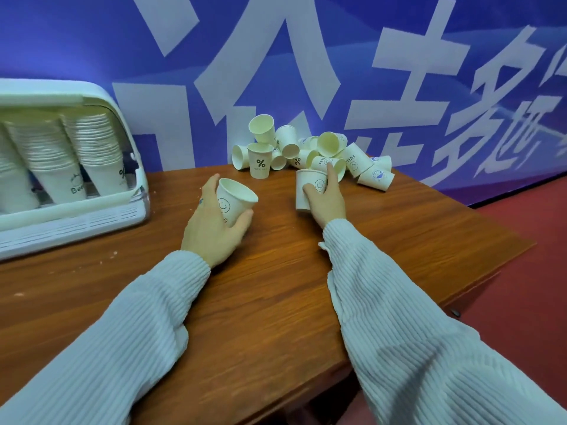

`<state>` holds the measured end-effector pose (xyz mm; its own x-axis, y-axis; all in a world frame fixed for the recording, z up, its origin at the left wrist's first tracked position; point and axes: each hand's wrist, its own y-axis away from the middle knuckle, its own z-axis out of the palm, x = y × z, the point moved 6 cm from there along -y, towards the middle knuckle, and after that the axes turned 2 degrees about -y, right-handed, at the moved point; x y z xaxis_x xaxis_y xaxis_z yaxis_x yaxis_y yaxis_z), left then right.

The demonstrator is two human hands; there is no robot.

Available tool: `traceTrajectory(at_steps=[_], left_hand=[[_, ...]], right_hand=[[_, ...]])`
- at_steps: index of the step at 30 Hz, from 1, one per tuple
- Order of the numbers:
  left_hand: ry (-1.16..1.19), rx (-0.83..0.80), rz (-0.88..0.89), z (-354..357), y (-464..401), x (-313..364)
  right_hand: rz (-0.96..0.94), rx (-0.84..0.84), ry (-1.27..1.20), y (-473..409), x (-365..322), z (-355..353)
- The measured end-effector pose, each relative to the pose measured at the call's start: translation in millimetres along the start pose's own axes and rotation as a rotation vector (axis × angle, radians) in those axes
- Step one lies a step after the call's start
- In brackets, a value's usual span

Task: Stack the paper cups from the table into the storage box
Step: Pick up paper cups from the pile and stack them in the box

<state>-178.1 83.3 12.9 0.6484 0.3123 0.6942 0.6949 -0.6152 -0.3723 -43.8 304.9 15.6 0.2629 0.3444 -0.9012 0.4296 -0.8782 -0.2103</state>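
Centre frame: my left hand (pixel 211 228) wraps a smiley-printed paper cup (pixel 234 202), thumb at its lower right and fingers behind, the mouth tilted toward upper right; the cup sits fully within the grip. Right of centre: my right hand (pixel 325 199) is clenched round a second smiley cup (pixel 308 190), which stands upright on the worktop (pixel 276 302), index finger reaching over its rim; I believe it touches the cup behind, though the view is soft there. Upper centre: a heap of loose cups (pixel 310 150), thin cream paper, tapered, some lying on their sides, piled against the blue wall banner (pixel 306 41). Upper left: the white plastic storage box (pixel 101 216), rounded lid raised, slatted front, holding leaning columns of nested cups (pixel 98 145). The worktop is reddish wood-grain laminate. Ribbed pale sleeves (pixel 414 317) cover both forearms.
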Motion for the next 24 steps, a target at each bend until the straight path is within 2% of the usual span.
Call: traceTrajectory(at_steps=[4,11,13,17,20,24], left_hand=[[0.155,0.136,-0.015,-29,8,3],[0.238,0.567,-0.057,-142,22,-41],[0.205,0.712,-0.111,-179,30,-61],[0.211,0.842,-0.229,-229,49,-96],[0.151,0.865,-0.278,-250,59,-117],[0.186,0.836,-0.276,-260,64,-136]], right_hand=[[-0.187,-0.134,-0.206,33,-43,27],[-0.398,-0.364,-0.351,80,-157,125],[-0.427,-0.425,-0.296,90,-187,166],[-0.494,-0.556,-0.060,104,-229,245],[-0.543,-0.675,0.245,110,-239,291],[-0.556,-0.765,0.506,112,-235,335]])
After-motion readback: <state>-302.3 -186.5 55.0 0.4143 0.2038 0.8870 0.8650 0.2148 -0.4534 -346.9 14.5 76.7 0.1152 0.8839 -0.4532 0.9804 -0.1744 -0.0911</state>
